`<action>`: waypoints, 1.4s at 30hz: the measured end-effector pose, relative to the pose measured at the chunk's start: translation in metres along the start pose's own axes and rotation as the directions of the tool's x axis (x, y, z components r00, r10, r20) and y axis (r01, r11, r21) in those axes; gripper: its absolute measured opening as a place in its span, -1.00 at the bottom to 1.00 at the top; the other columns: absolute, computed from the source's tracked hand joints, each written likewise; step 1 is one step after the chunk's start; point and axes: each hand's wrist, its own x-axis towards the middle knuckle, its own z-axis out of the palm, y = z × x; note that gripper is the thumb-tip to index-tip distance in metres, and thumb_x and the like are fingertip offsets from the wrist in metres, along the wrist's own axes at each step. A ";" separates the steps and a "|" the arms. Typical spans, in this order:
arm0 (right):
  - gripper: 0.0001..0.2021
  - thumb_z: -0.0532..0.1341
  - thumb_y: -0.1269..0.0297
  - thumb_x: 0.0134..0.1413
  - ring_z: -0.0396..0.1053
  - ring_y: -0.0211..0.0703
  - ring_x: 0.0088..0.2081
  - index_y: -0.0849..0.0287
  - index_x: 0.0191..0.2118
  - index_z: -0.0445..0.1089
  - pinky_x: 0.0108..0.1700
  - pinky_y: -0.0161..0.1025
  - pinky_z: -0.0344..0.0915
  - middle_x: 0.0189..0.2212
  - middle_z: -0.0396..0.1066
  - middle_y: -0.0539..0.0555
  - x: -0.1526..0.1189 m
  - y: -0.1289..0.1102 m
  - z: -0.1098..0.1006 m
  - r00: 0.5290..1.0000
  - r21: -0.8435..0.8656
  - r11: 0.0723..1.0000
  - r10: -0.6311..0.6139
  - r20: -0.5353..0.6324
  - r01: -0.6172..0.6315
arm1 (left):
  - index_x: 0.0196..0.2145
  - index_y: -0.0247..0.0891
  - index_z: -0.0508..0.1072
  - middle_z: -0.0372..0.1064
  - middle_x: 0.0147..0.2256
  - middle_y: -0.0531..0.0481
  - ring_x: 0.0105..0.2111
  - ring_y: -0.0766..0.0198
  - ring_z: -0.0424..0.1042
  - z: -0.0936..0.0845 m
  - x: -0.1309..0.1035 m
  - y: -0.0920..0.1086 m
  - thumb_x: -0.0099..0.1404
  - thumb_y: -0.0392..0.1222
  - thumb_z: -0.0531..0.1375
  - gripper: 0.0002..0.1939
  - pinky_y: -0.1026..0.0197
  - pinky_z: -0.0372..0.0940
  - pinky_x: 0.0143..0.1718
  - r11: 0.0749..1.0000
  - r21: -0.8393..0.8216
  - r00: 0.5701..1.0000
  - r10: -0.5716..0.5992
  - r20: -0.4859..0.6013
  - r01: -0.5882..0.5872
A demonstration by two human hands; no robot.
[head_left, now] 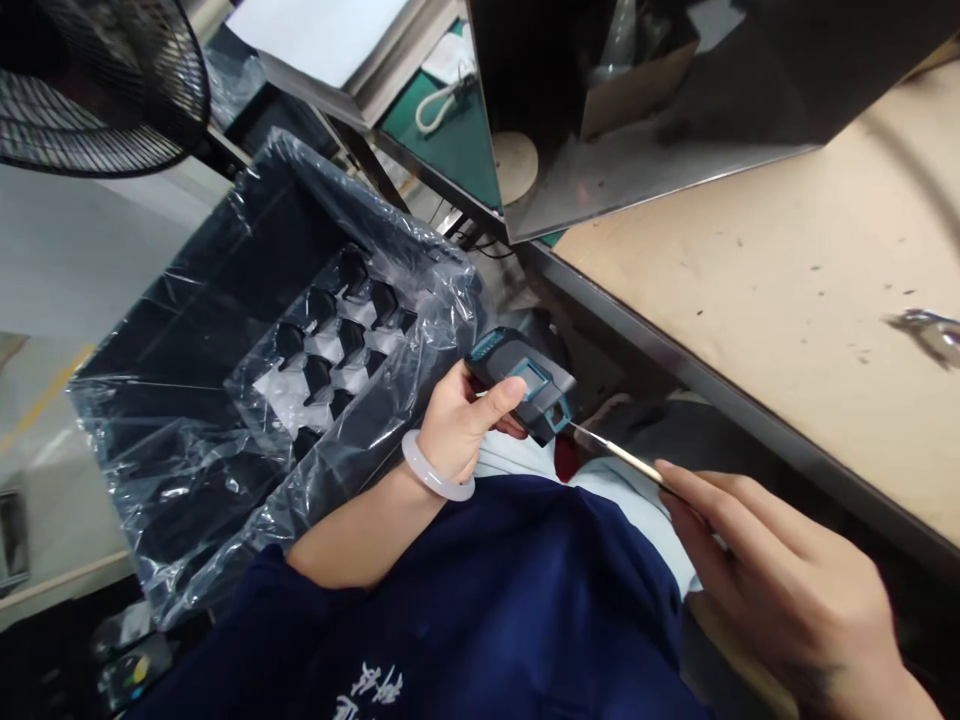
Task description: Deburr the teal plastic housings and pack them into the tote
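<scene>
My left hand (469, 415) is closed around a dark grey plastic housing (517, 375) with teal trim and a small square window, its thumb lying on the top face. In my right hand (772, 560) is a slim, pale-handled tool (630, 460) with a thin pointed tip, held like a pen. That tip reaches the teal-edged opening at the housing's near end; whether it touches is too small to tell. Both hands are above my lap, beside the bench edge.
To the left stands a dark crate (202, 300) lined with clear plastic, with several black parts (349, 340) in a tray inside. A fan (97, 90) is at upper left. On the right, the bench (750, 260) carries a metal-sided box (675, 180), dark scraps and a shiny metal item (934, 335).
</scene>
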 end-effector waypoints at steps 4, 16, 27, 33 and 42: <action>-0.69 0.24 0.51 0.35 0.57 -0.14 -0.34 0.21 0.14 0.46 -0.23 -0.26 0.47 -0.25 0.61 0.12 0.001 -0.002 0.001 1.000 -0.027 0.999 0.016 -0.026 -0.016 | -0.31 -0.28 0.45 0.49 -0.40 0.06 -0.59 0.32 0.46 0.001 -0.002 -0.002 -0.19 0.19 0.62 -0.33 0.30 0.43 -0.66 0.999 0.023 1.000 0.022 0.010 -0.022; -0.78 0.22 0.48 0.39 0.47 -0.16 -0.38 0.24 0.08 0.47 -0.23 -0.21 0.34 -0.30 0.55 0.10 -0.002 -0.014 -0.006 0.999 -0.105 0.993 0.046 0.006 -0.046 | -0.30 -0.26 0.46 0.47 -0.46 0.10 -0.60 0.35 0.44 0.001 -0.005 -0.006 -0.13 0.14 0.62 -0.38 0.33 0.41 -0.64 1.000 0.006 0.999 0.029 0.033 -0.029; -0.84 0.16 0.37 0.43 0.43 -0.20 -0.47 0.09 0.02 0.44 -0.37 -0.25 0.35 -0.35 0.48 0.03 -0.002 -0.019 -0.010 0.976 0.150 0.967 0.195 0.093 -0.208 | -0.34 -0.25 0.42 0.49 -0.49 0.09 -0.61 0.26 0.49 0.000 -0.003 -0.006 -0.17 0.21 0.61 -0.34 0.26 0.47 -0.63 1.000 0.014 0.999 -0.006 0.032 0.005; -0.86 0.29 0.14 0.32 0.46 -0.16 -0.41 0.04 -0.10 0.43 -0.36 -0.27 0.39 -0.36 0.51 0.02 -0.004 -0.013 -0.011 0.749 0.391 0.660 0.649 0.134 -0.642 | -0.35 -0.23 0.40 0.47 -0.57 0.08 -0.63 0.18 0.51 -0.001 0.000 -0.002 -0.19 0.32 0.57 -0.29 0.20 0.48 -0.63 0.993 0.042 0.992 -0.109 0.072 0.106; -0.63 0.42 -0.06 0.18 0.14 -0.34 -0.63 0.09 -0.06 0.52 -0.64 -0.37 0.11 -0.56 0.36 -0.06 0.009 0.001 0.041 0.570 0.766 0.085 0.720 0.395 -0.638 | -0.23 -0.24 0.46 0.55 -0.38 0.01 -0.46 0.18 0.55 0.000 -0.004 -0.016 0.00 0.14 0.51 -0.46 0.18 0.47 -0.44 0.982 0.135 0.966 -0.157 0.207 0.131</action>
